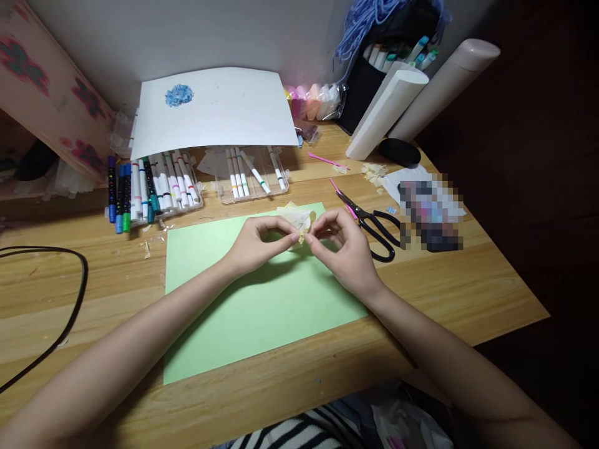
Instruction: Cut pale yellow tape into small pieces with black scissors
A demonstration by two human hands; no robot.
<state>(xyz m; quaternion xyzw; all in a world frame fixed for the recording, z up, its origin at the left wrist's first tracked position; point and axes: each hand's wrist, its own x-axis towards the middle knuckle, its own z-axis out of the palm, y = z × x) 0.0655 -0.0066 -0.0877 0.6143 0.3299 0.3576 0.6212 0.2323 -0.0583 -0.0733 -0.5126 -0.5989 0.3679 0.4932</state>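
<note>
Between my two hands is a small crumpled piece of pale yellow paper (298, 218), held above the far edge of a green sheet of paper (224, 318). My left hand (262, 240) pinches it between thumb and index finger from the left. From the right, my right hand (344, 249) closes its thumb and fingertips on the same paper. The fingertips of both hands nearly meet. Black-handled scissors (374, 227) lie open just beyond my right hand, over a pink stick (344, 198).
Markers (163, 181) fill plastic cases at the back, under a white sheet (224, 118) with a blue patch. Yellow scraps (374, 173), a white box (388, 115), a tall bottle (444, 87) and a black pen holder (358, 87) stand or lie back right. A black cable (84, 280) curves at left.
</note>
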